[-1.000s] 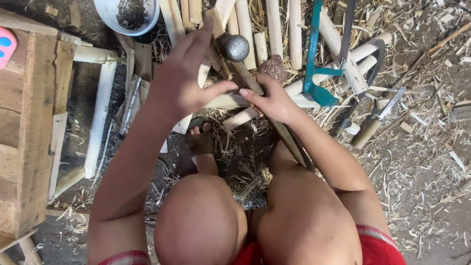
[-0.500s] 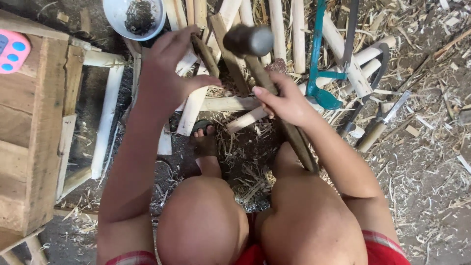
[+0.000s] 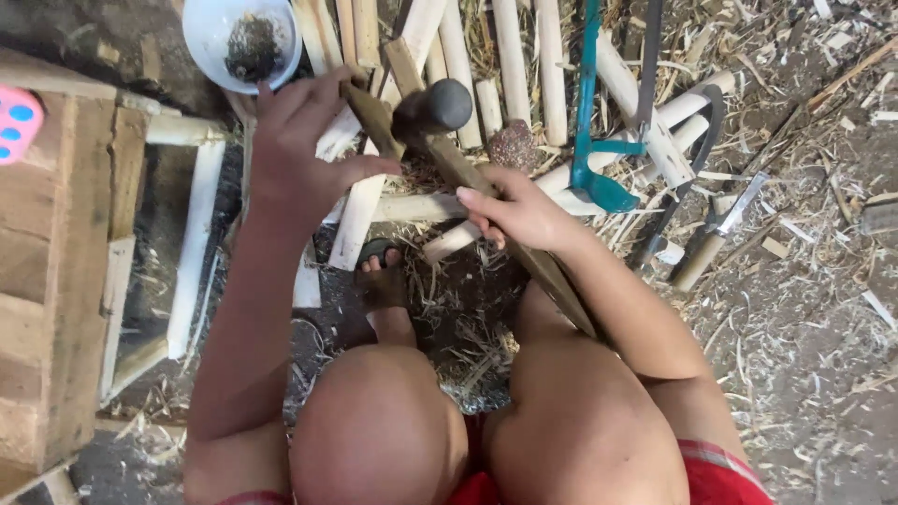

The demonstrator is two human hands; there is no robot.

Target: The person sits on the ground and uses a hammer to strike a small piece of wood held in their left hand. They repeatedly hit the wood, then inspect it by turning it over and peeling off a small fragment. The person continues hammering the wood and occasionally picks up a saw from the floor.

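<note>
Shaving-strewn dirt floor; left hand clenched on wooden piece, right hand grasping hammer, poised at twelve o'clock, seemingly mid-strike, joint apparently unfinished.

The hammer has a dark, rounded metal head, raised above the pale sticks on the ground. The left hand is closed around its short handle. The slat is a long, brown, weathered strip of wood running diagonally from the upper left, under the hammer head, down to the right thigh. The right hand grips it around its middle.
</note>
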